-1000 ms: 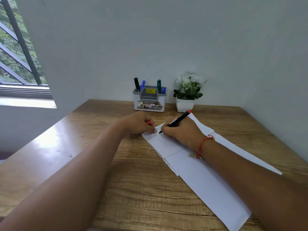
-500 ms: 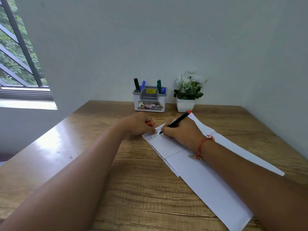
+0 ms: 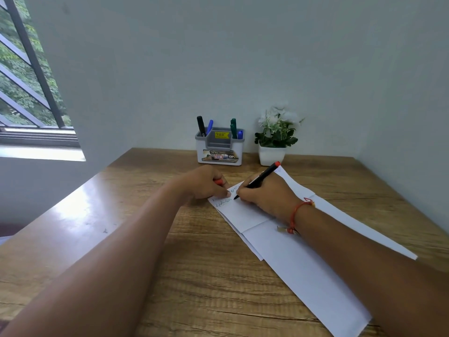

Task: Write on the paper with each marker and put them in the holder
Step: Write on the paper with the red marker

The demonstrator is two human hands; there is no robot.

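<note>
First, closest to the camera, both forearms reach forward over the wooden counter (image 3: 121,215). The long white paper (image 3: 303,263) lies slanted under the right one.

Further on, the right hand (image 3: 264,195) has its grip pinched around the marker (image 3: 261,177), which has a black body with a red end. The tip touches the paper near its far left corner, beside some short lines of writing. The left hand (image 3: 204,181) is just beside it. Its grip is curled around the red cap (image 3: 218,182), and its fingertips press on the corner of the paper.

Compared with one second ago, almost nothing has shifted: the tip stays at nearly the same place and the left hand has not moved. I judge that the writing with this marker is still going on, and that capping it comes next.

Behind the hands, the holder (image 3: 220,152) stands at the wall. A black marker (image 3: 200,125), a blue marker (image 3: 210,126), a green marker (image 3: 233,127) and a second blue one (image 3: 240,134) are already in it, so the marker in the hand seems to be the last. The middle part of the holder looks free.

Between the hands and the holder there is only bare counter. The plant pot (image 3: 271,155) stands just right of the holder and the wall is directly behind it, so an approach from the front and above seems safest. The window (image 3: 24,81) is far to the left.
</note>
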